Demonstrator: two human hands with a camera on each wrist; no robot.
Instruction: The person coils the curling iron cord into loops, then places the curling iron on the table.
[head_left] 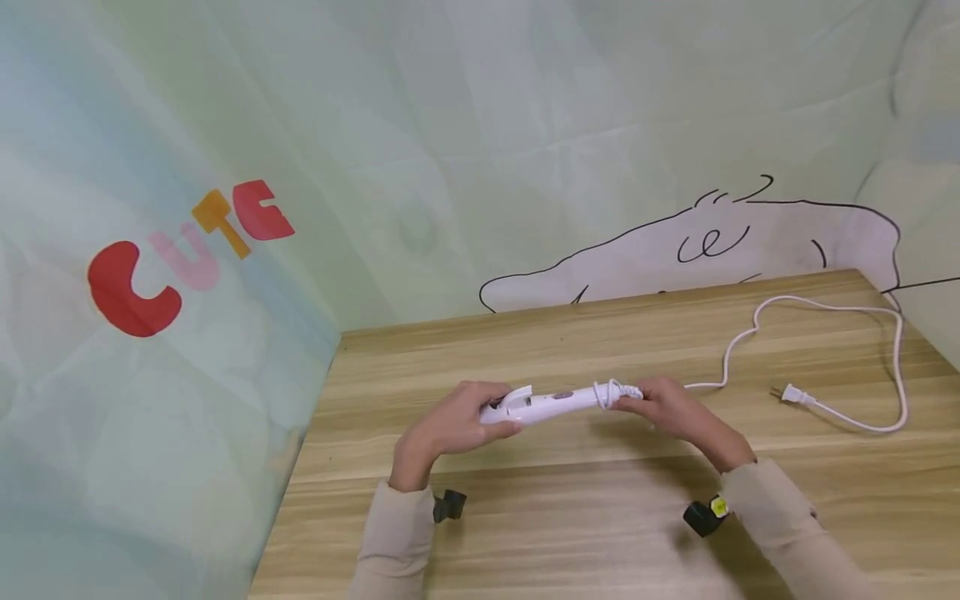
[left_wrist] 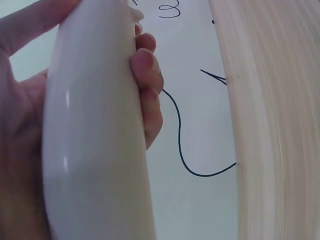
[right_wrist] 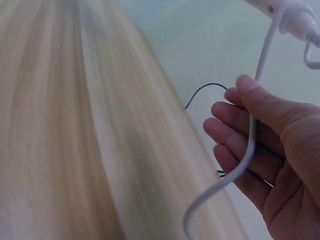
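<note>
A white curling iron [head_left: 551, 406] is held above the wooden table, lying roughly level across the head view. My left hand [head_left: 468, 417] grips its left end; in the left wrist view the fingers [left_wrist: 147, 70] curl round the thick white body. A small lever [head_left: 517, 395] stands up beside that hand. White power cord [head_left: 606, 394] is looped round the iron's right end. My right hand [head_left: 667, 407] is at that end. In the right wrist view, its thumb and fingers pinch the cord [right_wrist: 260, 60], which hangs down across the palm.
The rest of the cord [head_left: 900, 358] curves over the right side of the table [head_left: 570, 500]. Its two-prong plug [head_left: 795, 395] lies there. Printed fabric walls [head_left: 420, 208] stand behind and to the left. Black devices [head_left: 705, 517] sit at both wrists.
</note>
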